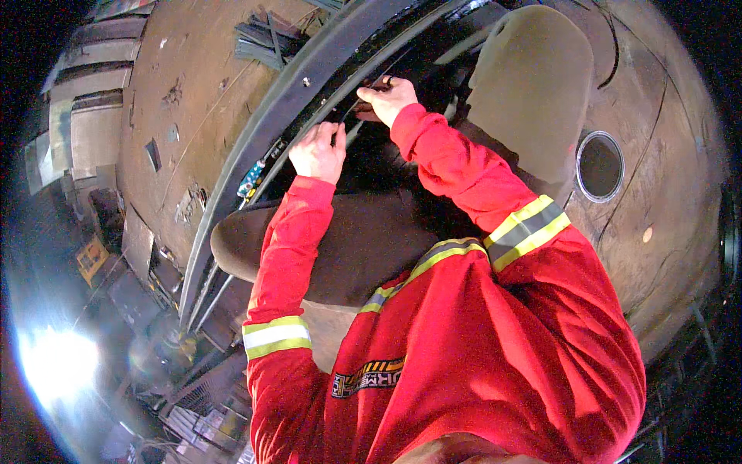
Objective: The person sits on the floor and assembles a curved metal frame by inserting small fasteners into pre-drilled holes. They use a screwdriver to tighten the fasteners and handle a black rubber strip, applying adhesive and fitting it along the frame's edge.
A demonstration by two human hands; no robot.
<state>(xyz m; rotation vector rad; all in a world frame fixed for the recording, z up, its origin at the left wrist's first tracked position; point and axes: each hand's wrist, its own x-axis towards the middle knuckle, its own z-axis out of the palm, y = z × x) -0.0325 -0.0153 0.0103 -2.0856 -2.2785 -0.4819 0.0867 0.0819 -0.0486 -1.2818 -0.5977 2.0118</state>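
A long, dark, curved metal channel (274, 116) runs across the view in front of me. My left hand (317, 151) is at its near edge, fingers curled together around something too small to make out. A little farther along to the right, my right hand (389, 100) is at the same edge. Its thumb and fingers are pinched, and what lies between them is hidden. A dark thin line seems to pass between the two hands. Left of my left hand, a tool with a teal handle (251, 179), like a screwdriver, lies along the channel beside a thin metal rod (216, 298).
My brown-trousered legs (533, 93) are spread on both sides of the channel's near edge. A bundle of grey strips (267, 40) lies beyond it on the brown surface (193, 85). At right is a round ringed opening (600, 166). A bright lamp (58, 363) glares at lower left.
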